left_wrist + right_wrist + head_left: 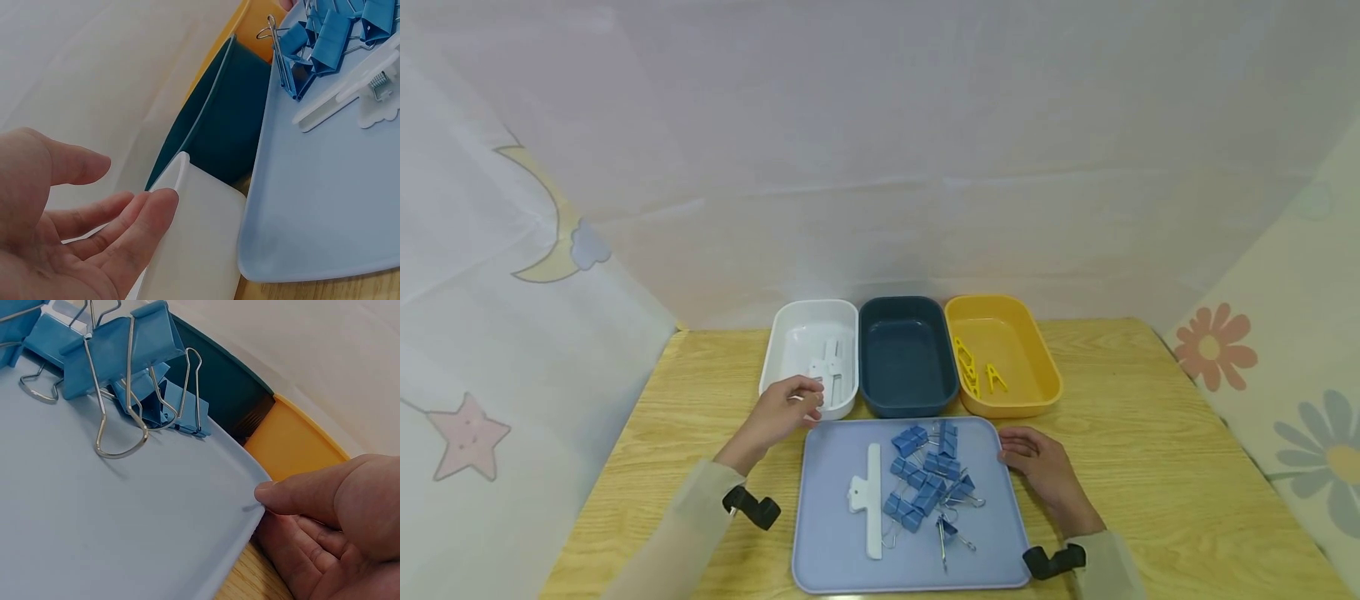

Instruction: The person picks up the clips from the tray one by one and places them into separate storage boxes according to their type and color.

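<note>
My left hand (pixel 786 407) hovers at the near side of the white bin (pixel 782 337), fingers loosely bent and nothing between thumb and fingers. White wide-jaw clips (pixel 831 367) lie inside that bin. At the upper right edge of the pale blue tray (pixel 835 575), my right hand (pixel 1036 463) pinches the rim, thumb on top and the other fingers outside it. Several blue binder clips (pixel 942 465) are heaped on the tray's right half. Left of them lies one white wide-jaw clip (pixel 873 500), also visible in the left wrist view.
Behind the tray, a dark teal bin (pixel 906 410) stands between the white bin and a yellow bin (pixel 1037 392). Several yellow clips (pixel 967 371) lie in the yellow bin. The wooden table (pixel 1120 433) is bordered by hanging cloth (pixel 880 208) at the back and sides.
</note>
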The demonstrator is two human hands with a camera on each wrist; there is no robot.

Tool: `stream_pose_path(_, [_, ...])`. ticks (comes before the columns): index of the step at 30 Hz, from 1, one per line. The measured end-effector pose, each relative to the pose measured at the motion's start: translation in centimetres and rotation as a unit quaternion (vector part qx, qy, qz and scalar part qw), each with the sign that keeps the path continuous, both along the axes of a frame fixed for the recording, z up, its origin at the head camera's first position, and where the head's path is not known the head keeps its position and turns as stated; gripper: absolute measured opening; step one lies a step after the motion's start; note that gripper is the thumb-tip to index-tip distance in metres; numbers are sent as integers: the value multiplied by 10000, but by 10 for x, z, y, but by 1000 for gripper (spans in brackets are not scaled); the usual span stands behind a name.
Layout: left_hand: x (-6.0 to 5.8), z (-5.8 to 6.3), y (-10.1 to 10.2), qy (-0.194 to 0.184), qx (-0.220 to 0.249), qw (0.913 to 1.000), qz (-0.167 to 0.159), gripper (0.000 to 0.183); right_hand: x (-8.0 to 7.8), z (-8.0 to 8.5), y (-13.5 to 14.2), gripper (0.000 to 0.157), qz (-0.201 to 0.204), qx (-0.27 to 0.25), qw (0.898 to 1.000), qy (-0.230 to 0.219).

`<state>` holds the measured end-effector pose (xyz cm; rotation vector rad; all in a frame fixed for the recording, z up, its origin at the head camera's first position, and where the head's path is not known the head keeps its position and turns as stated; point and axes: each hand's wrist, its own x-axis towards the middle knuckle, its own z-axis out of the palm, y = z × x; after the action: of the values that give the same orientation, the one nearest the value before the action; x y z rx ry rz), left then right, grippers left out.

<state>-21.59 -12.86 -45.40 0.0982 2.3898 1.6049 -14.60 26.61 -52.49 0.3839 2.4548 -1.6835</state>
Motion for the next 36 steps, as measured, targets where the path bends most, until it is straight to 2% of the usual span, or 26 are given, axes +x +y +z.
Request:
stream_pose_path(15, [9, 2, 1, -107, -21, 9999, 17, 27, 0, -2, 1, 41, 87, -110, 9996, 228])
stream_pose_path(30, [14, -2, 1, 17, 46, 9998, -192, 26, 0, -4, 1, 41, 5, -103, 9999, 133])
stream_pose_path(36, [18, -2, 4, -43, 46, 9998, -192, 25, 1, -2, 1, 41, -38, -62, 10000, 67])
